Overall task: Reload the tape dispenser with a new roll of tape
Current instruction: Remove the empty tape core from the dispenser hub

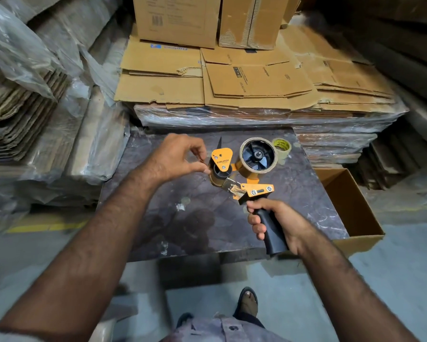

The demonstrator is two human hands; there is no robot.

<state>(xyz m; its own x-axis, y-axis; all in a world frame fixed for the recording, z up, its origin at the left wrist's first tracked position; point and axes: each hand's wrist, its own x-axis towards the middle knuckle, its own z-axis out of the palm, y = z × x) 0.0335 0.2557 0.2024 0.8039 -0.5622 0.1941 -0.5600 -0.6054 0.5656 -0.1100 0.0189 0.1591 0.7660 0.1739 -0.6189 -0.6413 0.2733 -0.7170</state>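
My right hand (279,223) grips the black handle of an orange tape dispenser (255,190), held above a dark table (195,218). A brown tape roll (258,155) sits on the dispenser's black hub. My left hand (175,156) is at the dispenser's front roller, thumb and fingers pinched on the end of the tape beside the orange guard plate (222,160). A second, nearly empty tape roll with a yellow core (281,146) lies on the table just behind the dispenser.
Flattened cardboard sheets (232,80) lie stacked on a wrapped pallet behind the table, with boxes (178,18) on top. An open cardboard box (350,208) stands at the table's right. Plastic-wrapped cardboard bundles (34,119) fill the left. My sandalled feet (247,302) show below.
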